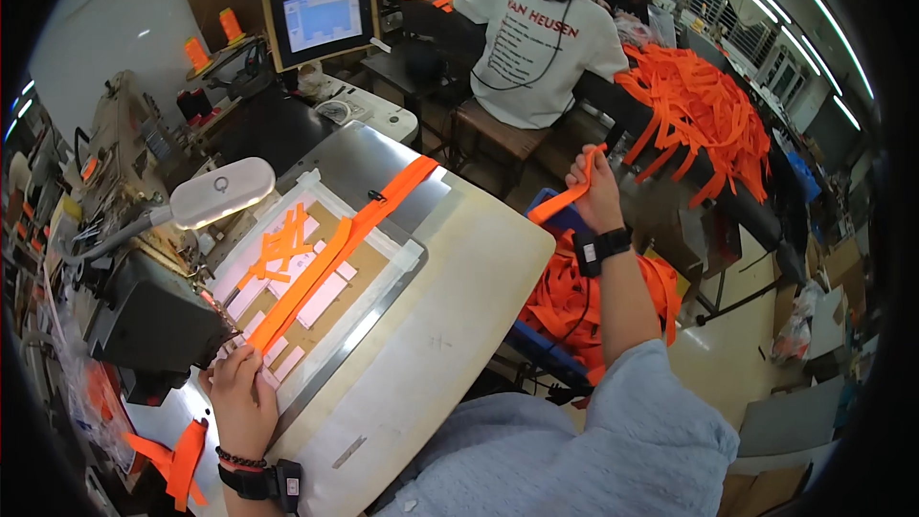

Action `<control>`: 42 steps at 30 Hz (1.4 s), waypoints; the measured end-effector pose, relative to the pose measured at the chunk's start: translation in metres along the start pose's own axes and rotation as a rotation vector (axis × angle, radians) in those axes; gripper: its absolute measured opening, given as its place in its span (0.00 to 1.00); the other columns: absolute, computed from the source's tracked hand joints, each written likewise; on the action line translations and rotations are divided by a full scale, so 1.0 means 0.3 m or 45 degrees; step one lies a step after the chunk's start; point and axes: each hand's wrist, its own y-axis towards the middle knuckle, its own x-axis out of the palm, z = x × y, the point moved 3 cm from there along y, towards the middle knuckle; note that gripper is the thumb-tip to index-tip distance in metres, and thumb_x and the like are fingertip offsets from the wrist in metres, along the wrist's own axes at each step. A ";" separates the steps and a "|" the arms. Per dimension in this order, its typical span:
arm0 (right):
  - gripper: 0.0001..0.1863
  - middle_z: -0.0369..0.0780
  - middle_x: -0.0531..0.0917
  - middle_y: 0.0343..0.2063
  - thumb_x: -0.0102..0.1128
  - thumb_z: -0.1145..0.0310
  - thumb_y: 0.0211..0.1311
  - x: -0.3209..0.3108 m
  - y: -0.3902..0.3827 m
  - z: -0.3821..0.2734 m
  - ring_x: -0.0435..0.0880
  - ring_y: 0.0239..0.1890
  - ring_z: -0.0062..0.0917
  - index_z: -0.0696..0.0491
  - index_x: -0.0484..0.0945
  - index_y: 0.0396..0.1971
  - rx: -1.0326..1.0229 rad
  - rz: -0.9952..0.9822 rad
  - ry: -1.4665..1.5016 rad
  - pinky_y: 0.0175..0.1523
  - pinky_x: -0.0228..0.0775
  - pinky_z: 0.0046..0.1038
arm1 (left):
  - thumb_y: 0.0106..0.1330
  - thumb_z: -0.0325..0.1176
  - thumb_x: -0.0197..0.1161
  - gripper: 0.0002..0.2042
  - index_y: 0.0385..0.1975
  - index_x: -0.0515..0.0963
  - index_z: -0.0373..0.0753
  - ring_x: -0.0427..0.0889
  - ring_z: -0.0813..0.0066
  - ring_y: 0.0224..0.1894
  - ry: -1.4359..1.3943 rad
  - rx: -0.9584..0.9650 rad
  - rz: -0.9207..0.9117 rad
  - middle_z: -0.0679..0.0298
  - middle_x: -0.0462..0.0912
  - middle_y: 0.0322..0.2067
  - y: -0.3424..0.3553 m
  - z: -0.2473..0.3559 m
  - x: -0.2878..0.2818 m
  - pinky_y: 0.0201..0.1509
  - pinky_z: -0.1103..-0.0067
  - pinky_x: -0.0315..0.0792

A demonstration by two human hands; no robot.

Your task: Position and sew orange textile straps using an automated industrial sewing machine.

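Observation:
A long orange webbing strap point(349, 233) lies diagonally across the sewing table point(459, 258), with a small black piece on it near its far end. At its near end, my left hand point(241, 393) is closed on the strap, close to the sewing machine head point(144, 325). Off the table's right side, my right hand point(598, 193) is raised and closed on another orange strap point(560, 203), whose free end hangs toward the table. Below that hand, a blue bin point(544, 349) holds a heap of orange straps point(565, 292).
Short orange strips point(278, 249) lie on a cardboard template point(369, 268) with pink labels. A lit lamp point(222, 193) reaches over the table's left. Beyond stand a monitor point(323, 21), a seated person point(536, 38) and a large strap pile point(704, 115).

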 end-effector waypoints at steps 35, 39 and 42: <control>0.09 0.44 0.80 0.27 0.61 0.78 0.55 1.273 -0.413 0.656 0.78 0.28 0.29 0.59 0.77 0.37 0.517 -1.744 -1.262 0.37 0.72 0.29 | 0.54 0.26 0.61 0.14 0.42 0.78 0.35 0.76 0.67 0.50 0.022 -0.110 -0.027 0.65 0.78 0.43 -0.004 0.001 -0.020 0.41 0.68 0.68; 0.11 0.48 0.82 0.34 0.63 0.75 0.55 1.247 -0.415 0.688 0.81 0.35 0.41 0.58 0.77 0.40 0.135 -1.872 -1.288 0.41 0.74 0.32 | 0.54 0.26 0.61 0.12 0.39 0.78 0.35 0.76 0.66 0.48 0.029 -0.102 -0.022 0.64 0.77 0.40 0.002 0.004 -0.022 0.38 0.69 0.69; 0.12 0.49 0.83 0.35 0.64 0.74 0.56 1.234 -0.419 0.704 0.80 0.36 0.47 0.58 0.77 0.40 0.051 -1.904 -1.328 0.41 0.74 0.34 | 0.54 0.26 0.61 0.11 0.38 0.78 0.35 0.75 0.66 0.48 0.036 -0.106 -0.035 0.64 0.77 0.39 0.003 0.006 -0.023 0.38 0.69 0.69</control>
